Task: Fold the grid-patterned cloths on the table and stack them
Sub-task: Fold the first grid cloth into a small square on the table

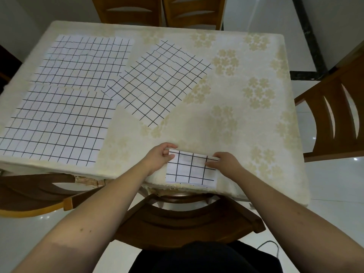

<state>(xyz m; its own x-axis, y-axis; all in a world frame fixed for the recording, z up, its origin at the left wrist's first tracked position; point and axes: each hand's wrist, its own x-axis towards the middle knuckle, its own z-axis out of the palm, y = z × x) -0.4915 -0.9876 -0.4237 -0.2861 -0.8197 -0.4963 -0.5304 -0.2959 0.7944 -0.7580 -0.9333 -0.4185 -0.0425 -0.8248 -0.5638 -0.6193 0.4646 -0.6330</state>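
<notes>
Folded cloth at the table's near edge, pinched at its far-left corner by the left hand, pressed on its right edge by the right hand's flat, close-set fingers. Beyond and left of that cloth, three unfolded cloths spread flat.

Left hand pinching, right hand flat

Right side's wide open
You've got bare tablecloth there; three spread cloths crowd the left.
</notes>
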